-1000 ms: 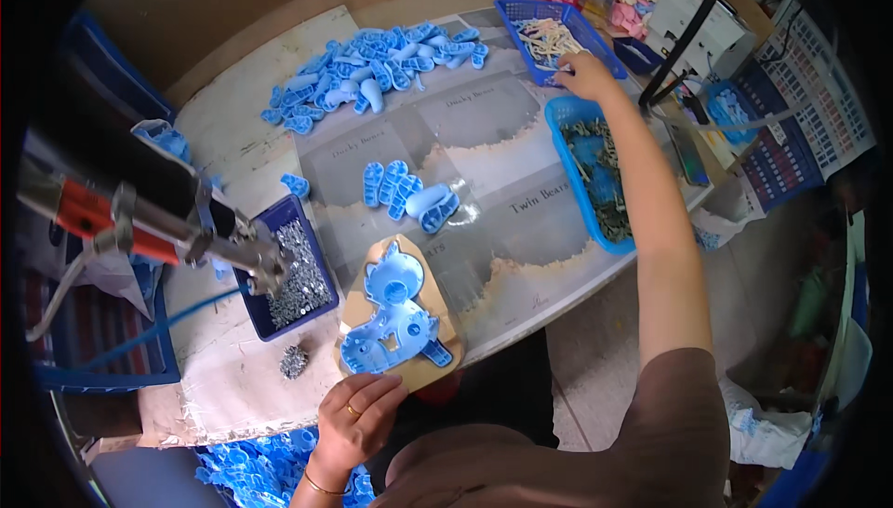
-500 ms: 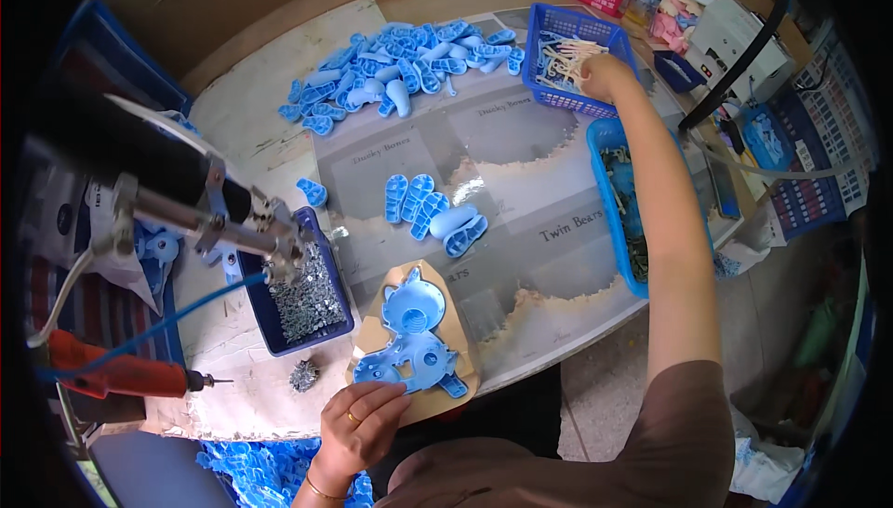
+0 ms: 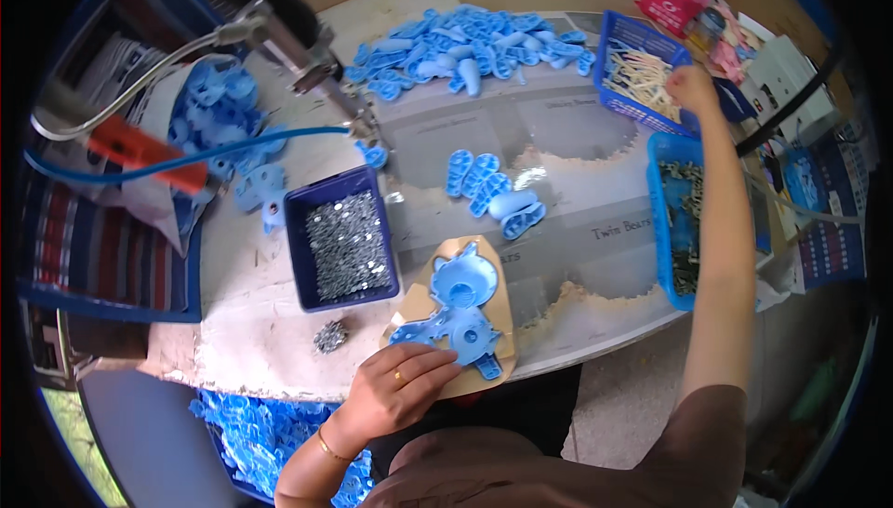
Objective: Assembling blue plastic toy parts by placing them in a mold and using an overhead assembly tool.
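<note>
A light-looking, stiff blue toy shell (image 3: 468,282) is lying on the tan board (image 3: 502,317), rim best for gripping. The left hand (image 3: 402,385), fingers together, is covering the board's near edge; far to its right, the right hand (image 3: 694,90) is curling. Neither grip is showing.

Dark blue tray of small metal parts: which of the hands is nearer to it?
Left. The left hand is at the tan board, just toward the person and right of the dark blue tray; the right hand is farther off, at the blue basket.
</note>
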